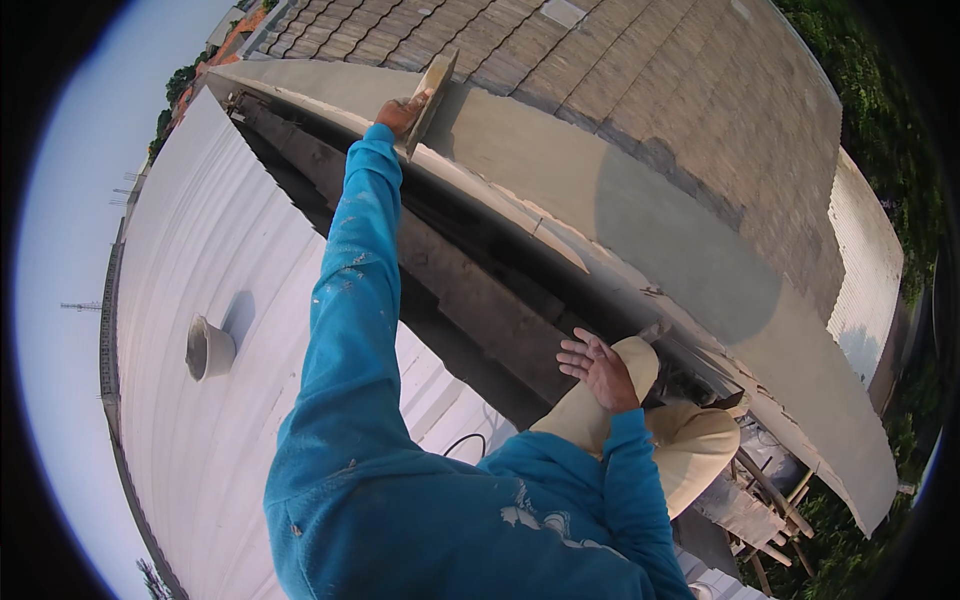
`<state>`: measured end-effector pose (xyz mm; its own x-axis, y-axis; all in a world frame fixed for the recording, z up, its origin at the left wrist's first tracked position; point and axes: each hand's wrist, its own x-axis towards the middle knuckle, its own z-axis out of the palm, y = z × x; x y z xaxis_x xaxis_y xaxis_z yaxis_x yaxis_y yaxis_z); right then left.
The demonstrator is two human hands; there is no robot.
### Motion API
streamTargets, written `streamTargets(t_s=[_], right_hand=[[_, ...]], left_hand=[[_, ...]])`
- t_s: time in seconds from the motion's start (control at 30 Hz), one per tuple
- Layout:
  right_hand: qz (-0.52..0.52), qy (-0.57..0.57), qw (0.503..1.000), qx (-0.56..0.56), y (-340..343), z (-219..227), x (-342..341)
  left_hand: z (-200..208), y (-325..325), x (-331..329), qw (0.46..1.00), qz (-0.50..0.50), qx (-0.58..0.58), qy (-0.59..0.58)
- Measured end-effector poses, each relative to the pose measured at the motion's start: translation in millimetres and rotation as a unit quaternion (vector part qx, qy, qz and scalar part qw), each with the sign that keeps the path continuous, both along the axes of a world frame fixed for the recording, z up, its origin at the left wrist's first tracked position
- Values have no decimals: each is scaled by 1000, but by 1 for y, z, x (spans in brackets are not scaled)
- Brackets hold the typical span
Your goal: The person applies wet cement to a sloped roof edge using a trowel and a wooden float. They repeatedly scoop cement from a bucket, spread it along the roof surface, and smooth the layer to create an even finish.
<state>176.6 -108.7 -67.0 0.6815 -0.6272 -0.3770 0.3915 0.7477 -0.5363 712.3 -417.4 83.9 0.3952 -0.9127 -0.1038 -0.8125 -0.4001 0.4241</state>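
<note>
Stretched far forward, my left hand (401, 116) is closed on a plastering float (432, 104). The float stands on edge across the rim of a smooth grey band of plaster (520, 145), its long blade tilted. My right hand (605, 378) is close to my body, above my bent knee in pale trousers (580, 412). Its fingers are spread and it holds nothing. Both arms wear blue sleeves with plaster specks.
A tiled roof (650, 90) rises beyond the plaster band. Below the band runs a dark gap (460, 270). To the left slopes a white ribbed metal roof (200, 270) with a pale bucket (210, 348) on it. Wooden pieces (775, 500) lie at the lower right.
</note>
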Motion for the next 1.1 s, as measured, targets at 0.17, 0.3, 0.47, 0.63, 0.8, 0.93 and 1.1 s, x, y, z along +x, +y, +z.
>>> streamTargets(t_s=[0.17, 0.3, 0.47, 0.63, 0.8, 0.93, 1.1], right_hand=[[-22, 8, 1000, 12, -3, -8, -2], [-7, 2, 1000, -3, 0, -2, 2], [-20, 12, 1000, -3, -7, -4, 2], [4, -11, 1000, -4, 0, -2, 5], [-10, -10, 1000, -22, -1, 1, 2], [-9, -17, 1000, -17, 1, -1, 2], [-11, -20, 999, -28, 1, -5, 2]], left_hand=[[-8, -22, 1, 998, -57, 29, 12], [-10, -7, 28, 995, -93, 7, -35], [7, 0, -71, 996, -70, 51, 23], [4, 40, -93, 995, -74, 19, 65], [27, 62, -190, 992, -122, 1, 16], [12, 80, -244, 990, -136, -11, 38], [15, 102, -333, 983, -164, -1, -80]])
